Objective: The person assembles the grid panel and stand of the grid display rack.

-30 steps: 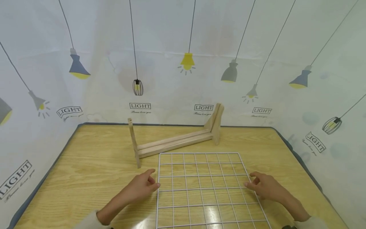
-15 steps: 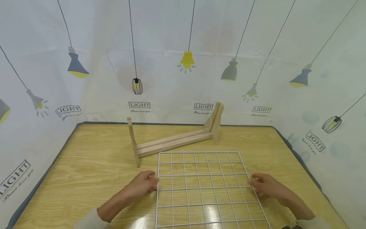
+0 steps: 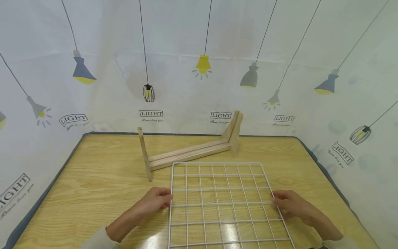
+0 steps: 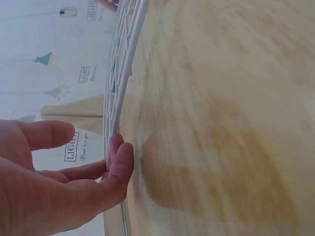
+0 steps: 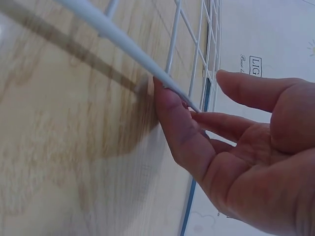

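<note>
A white wire grid panel (image 3: pixel 218 204) lies between the two hands in the head view, close over the wooden table. The left hand (image 3: pixel 154 200) holds its left rim; in the left wrist view the fingers (image 4: pixel 120 164) hook under the rim, with the thumb apart from the wire. On the opposite side, the right hand (image 3: pixel 293 204) holds the right rim, its fingers (image 5: pixel 184 128) curled beneath it and its thumb raised. Both wrist views show a gap and shadow between rim and tabletop. Behind the panel stands a wooden frame (image 3: pixel 189 157) with two uprights joined by rails.
The wooden table (image 3: pixel 93 193) ends at a dark blue edge along the back and sides. A pale wall covering (image 3: pixel 174 69) printed with hanging lamps surrounds it. The wooden frame's left upright (image 3: pixel 144 155) stands near the panel's far left corner.
Both hands have closed in on the panel's side rims, fingers passing underneath. The panel's far edge has risen slightly. The wooden frame has not moved.
</note>
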{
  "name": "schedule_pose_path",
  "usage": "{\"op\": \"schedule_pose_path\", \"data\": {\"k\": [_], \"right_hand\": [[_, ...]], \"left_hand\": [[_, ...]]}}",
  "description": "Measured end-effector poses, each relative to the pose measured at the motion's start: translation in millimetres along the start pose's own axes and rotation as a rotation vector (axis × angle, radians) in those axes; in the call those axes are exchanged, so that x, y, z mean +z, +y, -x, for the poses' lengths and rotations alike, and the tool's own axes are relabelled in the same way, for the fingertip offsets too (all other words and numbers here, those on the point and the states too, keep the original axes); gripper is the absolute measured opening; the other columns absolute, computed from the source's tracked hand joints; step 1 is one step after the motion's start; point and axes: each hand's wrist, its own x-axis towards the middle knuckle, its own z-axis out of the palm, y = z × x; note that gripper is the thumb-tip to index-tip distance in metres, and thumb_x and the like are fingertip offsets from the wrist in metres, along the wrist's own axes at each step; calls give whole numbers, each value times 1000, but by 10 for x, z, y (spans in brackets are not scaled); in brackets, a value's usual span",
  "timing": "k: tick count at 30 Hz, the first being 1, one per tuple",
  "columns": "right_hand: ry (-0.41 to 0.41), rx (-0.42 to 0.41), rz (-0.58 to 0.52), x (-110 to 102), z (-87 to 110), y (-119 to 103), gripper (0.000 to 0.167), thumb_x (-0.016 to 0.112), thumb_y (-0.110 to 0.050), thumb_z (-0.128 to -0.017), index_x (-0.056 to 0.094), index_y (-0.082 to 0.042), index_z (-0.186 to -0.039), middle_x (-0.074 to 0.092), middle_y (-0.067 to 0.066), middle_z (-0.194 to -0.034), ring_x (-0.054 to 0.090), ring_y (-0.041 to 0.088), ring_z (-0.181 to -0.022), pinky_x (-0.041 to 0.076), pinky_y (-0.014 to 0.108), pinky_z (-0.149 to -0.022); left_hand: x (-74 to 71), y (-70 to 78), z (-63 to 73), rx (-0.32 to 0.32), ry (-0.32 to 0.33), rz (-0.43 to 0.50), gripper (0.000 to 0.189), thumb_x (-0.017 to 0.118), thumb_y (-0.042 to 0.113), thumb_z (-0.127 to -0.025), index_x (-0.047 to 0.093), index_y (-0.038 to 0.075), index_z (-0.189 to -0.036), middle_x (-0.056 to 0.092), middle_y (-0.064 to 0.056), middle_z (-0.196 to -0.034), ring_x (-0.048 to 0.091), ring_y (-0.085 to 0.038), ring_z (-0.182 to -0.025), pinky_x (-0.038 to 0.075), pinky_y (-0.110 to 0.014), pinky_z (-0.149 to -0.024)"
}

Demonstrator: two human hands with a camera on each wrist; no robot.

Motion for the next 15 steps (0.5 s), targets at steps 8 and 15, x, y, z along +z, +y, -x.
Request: {"op": "schedule_pose_path", "data": {"k": [8,15], "right_hand": [[-94,-91,-65,-19,27,-21,64,46,-13,-105,13,22,-146,60,8,-83,62,17,-79,58,37,-72],[-91,-70,-63,-19,33,-65,69,46,-14,-105,5,19,-149,60,10,-89,61,17,-80,58,36,-75]], "left_hand": [[-18,35,25,47,-59,49,54,50,14,-102,35,-21,-140,58,-19,-113,58,-21,-100,54,-41,-90],[-36,51,57,105,-95,89,57,50,13,-102,28,-18,-145,46,-21,-119,60,-31,-108,55,-41,-87]]}}
